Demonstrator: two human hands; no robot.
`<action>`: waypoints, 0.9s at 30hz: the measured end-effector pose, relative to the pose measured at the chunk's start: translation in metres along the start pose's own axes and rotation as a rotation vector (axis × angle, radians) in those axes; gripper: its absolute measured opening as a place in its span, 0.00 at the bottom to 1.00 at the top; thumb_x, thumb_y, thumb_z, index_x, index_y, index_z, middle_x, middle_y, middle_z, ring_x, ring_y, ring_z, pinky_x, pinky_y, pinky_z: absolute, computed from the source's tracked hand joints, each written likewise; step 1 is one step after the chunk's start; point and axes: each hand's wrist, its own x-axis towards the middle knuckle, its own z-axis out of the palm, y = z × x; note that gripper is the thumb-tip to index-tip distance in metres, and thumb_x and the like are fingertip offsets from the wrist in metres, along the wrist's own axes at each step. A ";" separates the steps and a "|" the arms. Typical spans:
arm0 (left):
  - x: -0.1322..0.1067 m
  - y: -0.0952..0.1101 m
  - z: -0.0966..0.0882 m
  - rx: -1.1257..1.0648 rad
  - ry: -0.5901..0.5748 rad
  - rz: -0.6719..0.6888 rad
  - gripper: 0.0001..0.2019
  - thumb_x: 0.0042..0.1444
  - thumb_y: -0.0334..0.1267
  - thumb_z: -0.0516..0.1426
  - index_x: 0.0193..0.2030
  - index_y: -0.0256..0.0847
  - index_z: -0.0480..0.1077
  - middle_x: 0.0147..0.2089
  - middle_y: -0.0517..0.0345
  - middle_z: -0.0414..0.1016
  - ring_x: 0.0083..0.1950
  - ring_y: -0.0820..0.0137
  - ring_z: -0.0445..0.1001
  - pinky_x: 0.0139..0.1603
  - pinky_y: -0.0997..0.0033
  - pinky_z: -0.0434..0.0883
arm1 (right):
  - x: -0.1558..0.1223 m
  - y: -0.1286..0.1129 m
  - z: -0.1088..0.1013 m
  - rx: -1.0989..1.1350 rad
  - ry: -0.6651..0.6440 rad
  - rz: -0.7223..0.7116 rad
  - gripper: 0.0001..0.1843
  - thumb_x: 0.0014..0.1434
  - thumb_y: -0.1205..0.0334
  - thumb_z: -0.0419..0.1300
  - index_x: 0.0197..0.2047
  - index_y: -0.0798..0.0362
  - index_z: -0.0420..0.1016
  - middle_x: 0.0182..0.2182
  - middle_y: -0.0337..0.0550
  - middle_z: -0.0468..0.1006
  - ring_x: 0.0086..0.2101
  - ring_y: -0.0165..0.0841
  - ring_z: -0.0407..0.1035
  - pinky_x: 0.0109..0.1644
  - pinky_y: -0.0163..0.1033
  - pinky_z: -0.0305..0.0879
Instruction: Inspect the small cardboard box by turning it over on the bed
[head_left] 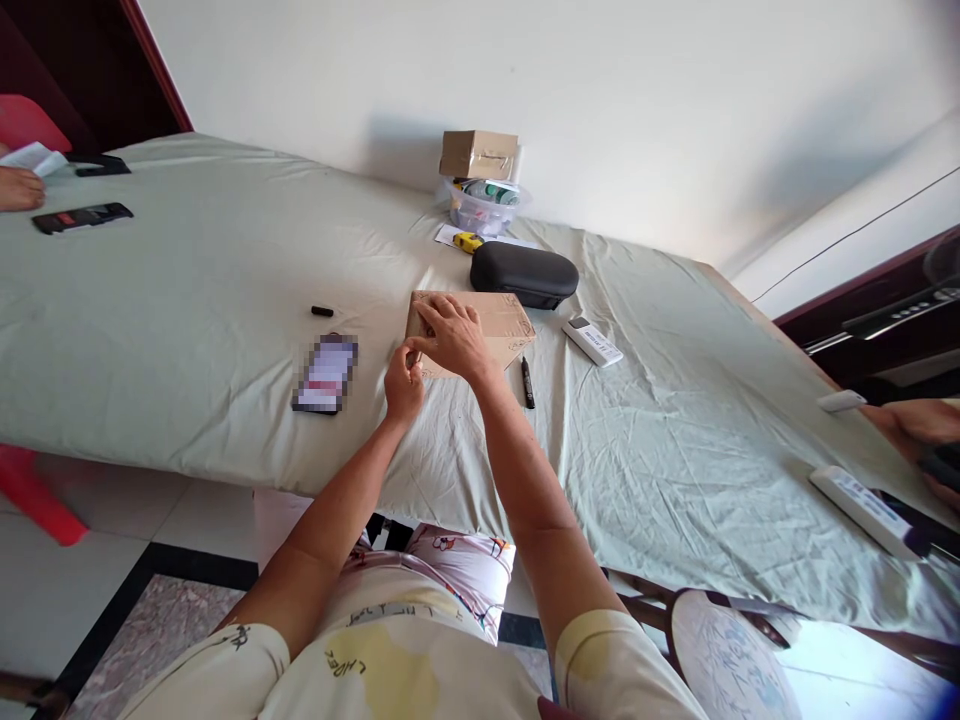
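A brown cardboard box (495, 318) with printed marks lies on the cloth-covered table in front of me. My right hand (454, 335) rests on its top near the left end, fingers stretched out and thumb reaching toward the left edge. At that left end, my left hand (405, 383) has its fingers curled in against the box side, close to the right thumb. What its fingertips press on is partly hidden. Beside the box's near right corner lies a black marker (529, 383) without its cap. A small black cap (322, 311) sits to the left, above a phone (327, 374).
Behind the box are a black hard case (524, 274), a yellow tape measure (469, 242) and a plastic tub (484, 210) with another carton (480, 154) on top. A white device (593, 342) lies to the right. Other people's hands (20, 188) show at both table ends.
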 end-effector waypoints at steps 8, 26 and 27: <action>0.004 0.003 -0.006 0.072 -0.010 -0.049 0.10 0.63 0.27 0.53 0.45 0.45 0.71 0.44 0.55 0.81 0.48 0.60 0.81 0.54 0.60 0.77 | -0.042 0.038 0.000 -0.013 0.078 0.009 0.24 0.75 0.58 0.53 0.70 0.42 0.72 0.70 0.49 0.72 0.69 0.48 0.63 0.74 0.60 0.52; 0.009 -0.007 -0.009 -0.013 0.055 -0.059 0.03 0.65 0.34 0.56 0.45 0.44 0.71 0.43 0.54 0.81 0.47 0.64 0.79 0.53 0.67 0.74 | -0.109 0.099 0.091 0.786 1.018 0.432 0.17 0.64 0.49 0.65 0.51 0.48 0.79 0.44 0.43 0.78 0.42 0.33 0.74 0.48 0.42 0.76; 0.008 -0.008 -0.009 -0.024 0.060 -0.060 0.03 0.66 0.35 0.56 0.45 0.44 0.70 0.44 0.53 0.80 0.47 0.64 0.80 0.53 0.67 0.75 | -0.109 0.098 0.093 0.815 1.039 0.415 0.16 0.63 0.49 0.65 0.50 0.48 0.80 0.42 0.42 0.77 0.40 0.32 0.73 0.47 0.41 0.75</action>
